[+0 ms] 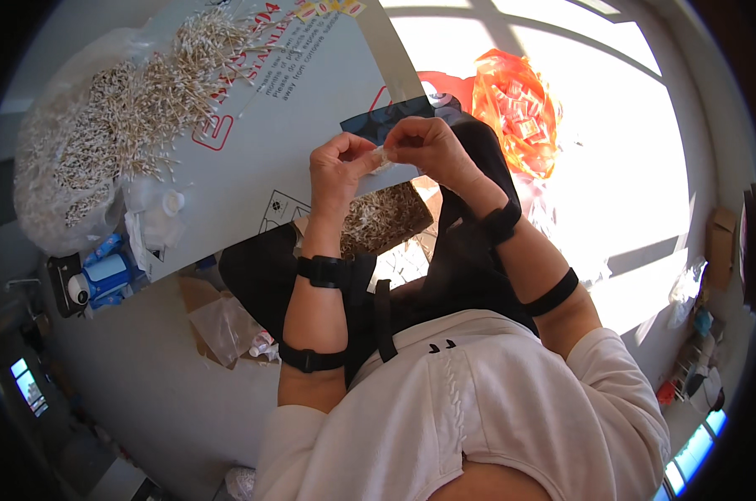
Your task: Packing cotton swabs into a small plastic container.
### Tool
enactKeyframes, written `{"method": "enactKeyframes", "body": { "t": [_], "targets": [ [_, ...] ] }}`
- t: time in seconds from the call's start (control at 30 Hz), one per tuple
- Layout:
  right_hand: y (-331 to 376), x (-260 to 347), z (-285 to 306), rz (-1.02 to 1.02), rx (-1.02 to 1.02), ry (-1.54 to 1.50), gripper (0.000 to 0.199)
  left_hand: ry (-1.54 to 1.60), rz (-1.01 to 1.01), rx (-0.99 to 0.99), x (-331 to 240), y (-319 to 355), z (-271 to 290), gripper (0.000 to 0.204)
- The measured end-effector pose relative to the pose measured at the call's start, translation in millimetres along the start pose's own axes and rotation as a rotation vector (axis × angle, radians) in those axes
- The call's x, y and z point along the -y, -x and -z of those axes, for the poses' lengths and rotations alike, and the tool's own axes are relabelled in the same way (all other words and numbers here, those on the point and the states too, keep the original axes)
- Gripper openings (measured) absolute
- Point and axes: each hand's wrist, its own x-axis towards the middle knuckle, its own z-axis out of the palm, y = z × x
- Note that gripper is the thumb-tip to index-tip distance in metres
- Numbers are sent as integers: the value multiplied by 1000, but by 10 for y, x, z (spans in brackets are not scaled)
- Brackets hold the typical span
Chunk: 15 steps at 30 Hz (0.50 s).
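White-sleeved shoulders and chest filling the lower middle of the frame, bare forearms rising from there with black straps at elbow and wrist. Left hand [338,167] just above centre, fingers curled in, thumb and forefinger pinched onto a small clear packet [381,156]. Right hand [432,146] immediately to its right, fingers likewise bent and pinching the same packet from the other side, knuckles nearly touching the left. Packet held between the two hands at upper centre, too small and glare-washed to make out its contents. Below the hands, on the lap over black clothing, a clear bag of cotton swabs [386,217]. Behind the hands, a dark blue card [386,117] at the edge of a large grey printed sheet [311,108] slanting across the upper left. Further up on that sheet, a loose heap of cotton swabs [186,75], and a bulging clear sack [60,167] of more at far left. Blue-and-white packs [106,271] at left below the sheet. Orange plastic bag [516,108] at upper right in strong sunlight.
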Motion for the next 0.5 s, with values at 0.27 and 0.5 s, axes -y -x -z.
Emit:
{"method": "enactKeyframes", "body": {
  "t": [0.27,0.5],
  "targets": [
    [-66,85,74,-242,-19,20,7,148,150,115,-74,43,-6,16],
    [-12,81,-39,102,-57,475,11,251,207,104,36,70,40,18]
  ]
}}
